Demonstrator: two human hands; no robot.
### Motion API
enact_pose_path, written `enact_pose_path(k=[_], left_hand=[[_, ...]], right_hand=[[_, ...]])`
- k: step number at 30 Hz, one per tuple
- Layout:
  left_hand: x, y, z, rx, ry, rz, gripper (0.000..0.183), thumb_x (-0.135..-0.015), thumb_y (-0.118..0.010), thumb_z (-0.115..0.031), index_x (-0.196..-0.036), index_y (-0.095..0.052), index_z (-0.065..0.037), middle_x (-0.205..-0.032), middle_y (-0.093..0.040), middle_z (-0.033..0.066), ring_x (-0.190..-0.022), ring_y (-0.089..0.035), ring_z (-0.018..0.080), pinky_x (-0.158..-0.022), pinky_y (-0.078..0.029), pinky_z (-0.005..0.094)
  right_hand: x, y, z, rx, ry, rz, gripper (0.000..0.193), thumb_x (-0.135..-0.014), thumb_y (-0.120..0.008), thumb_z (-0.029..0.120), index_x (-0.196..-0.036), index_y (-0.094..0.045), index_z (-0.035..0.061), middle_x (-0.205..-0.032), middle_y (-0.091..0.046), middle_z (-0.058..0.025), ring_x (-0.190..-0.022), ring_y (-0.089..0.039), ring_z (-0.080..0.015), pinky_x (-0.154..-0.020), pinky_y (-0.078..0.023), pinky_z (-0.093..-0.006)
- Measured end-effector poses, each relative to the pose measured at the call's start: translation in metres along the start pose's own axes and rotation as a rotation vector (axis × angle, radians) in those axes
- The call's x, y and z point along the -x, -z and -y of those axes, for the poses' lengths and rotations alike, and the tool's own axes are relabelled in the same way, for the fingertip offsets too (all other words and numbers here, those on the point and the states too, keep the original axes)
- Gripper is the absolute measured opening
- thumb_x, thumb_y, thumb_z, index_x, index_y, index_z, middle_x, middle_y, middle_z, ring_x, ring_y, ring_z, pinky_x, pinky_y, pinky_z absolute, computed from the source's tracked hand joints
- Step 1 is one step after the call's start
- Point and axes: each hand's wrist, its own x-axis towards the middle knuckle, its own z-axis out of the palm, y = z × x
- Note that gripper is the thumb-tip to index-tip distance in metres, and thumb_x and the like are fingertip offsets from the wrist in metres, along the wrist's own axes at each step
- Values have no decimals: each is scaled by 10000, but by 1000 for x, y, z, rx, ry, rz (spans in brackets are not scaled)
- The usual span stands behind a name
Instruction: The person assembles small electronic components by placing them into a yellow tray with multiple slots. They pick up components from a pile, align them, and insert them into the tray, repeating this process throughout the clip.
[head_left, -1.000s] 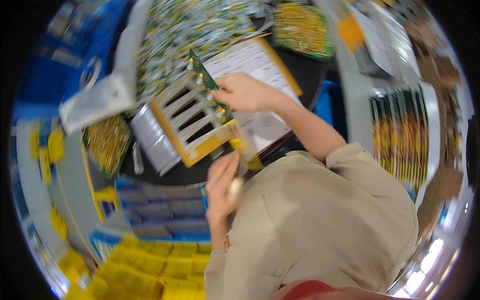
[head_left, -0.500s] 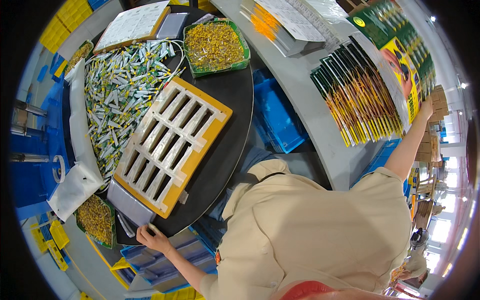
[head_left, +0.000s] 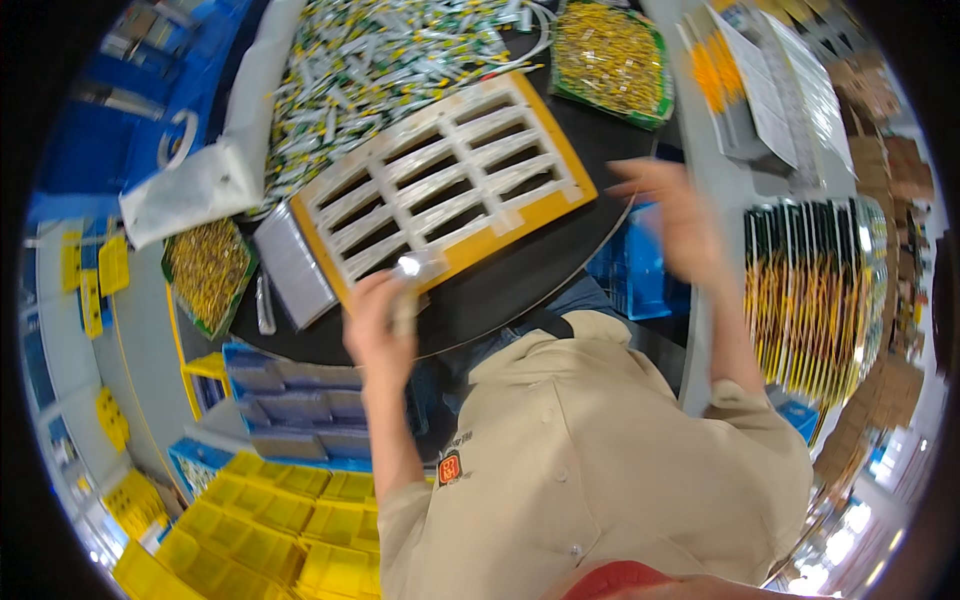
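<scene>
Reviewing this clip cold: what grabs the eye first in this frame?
The yellow-edged slotted tray lies at an angle mid-table on the dark round table. Behind it spreads a big heap of small green-and-white packets. At the tray's near edge the left hand grips a clear, shiny wrapper, while the right hand, blurred, hovers empty over the table's right rim.

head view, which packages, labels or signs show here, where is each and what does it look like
Clear glossy small packet: in left hand, at the slotted tray's near edge.
Stack of silvery flat packets: left of the yellow-rimmed slotted tray.
Row of dark and yellow long card packages: grey shelf, far right.
Small red badge: beige shirt front.
</scene>
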Motion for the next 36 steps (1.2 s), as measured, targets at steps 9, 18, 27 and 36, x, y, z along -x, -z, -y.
enact_pose_path(k=[9, 18, 27, 36], left_hand=[[-49, -8, 5, 997, 494, -92, 242, -884, -734, -78, -1108, -673, -13, -1026, -732, 85, -936, -662, 124, -836, -519, 266], [-79, 0, 67, 815, 731, -154, 230, -868, -785, -173, -908, -683, 30, -826, -711, 89, -719, -660, 115, -602, -523, 260], [-56, -1, 71, 798, 860, 2, 233, -905, -747, -198, -910, -670, 21, -809, -694, 84, -686, -673, 146, -603, -571, 277], [-22, -2, 57, 785, 899, -62, 200, -874, -768, -143, -820, -674, 25, -683, -671, 66, -596, -650, 128, -555, -526, 273]], right_hand=[[-127, -217, 46, -196, 349, 439, 268, -899, -716, 162, -1064, -545, 40, -837, -644, -125, -741, -628, -285, -691, -498, -353], [-248, -269, 77, 301, 1051, 58, 218, -780, -747, 99, -985, -677, 70, -848, -592, -96, -794, -561, -324, -770, -491, -431], [-204, -265, 72, 161, 831, 373, 183, -853, -694, 74, -1021, -650, 18, -840, -611, -158, -850, -598, -367, -757, -500, -459], [-164, -263, 71, 141, 687, 518, 201, -862, -694, 140, -996, -644, -2, -853, -618, -179, -927, -626, -380, -806, -512, -466]])
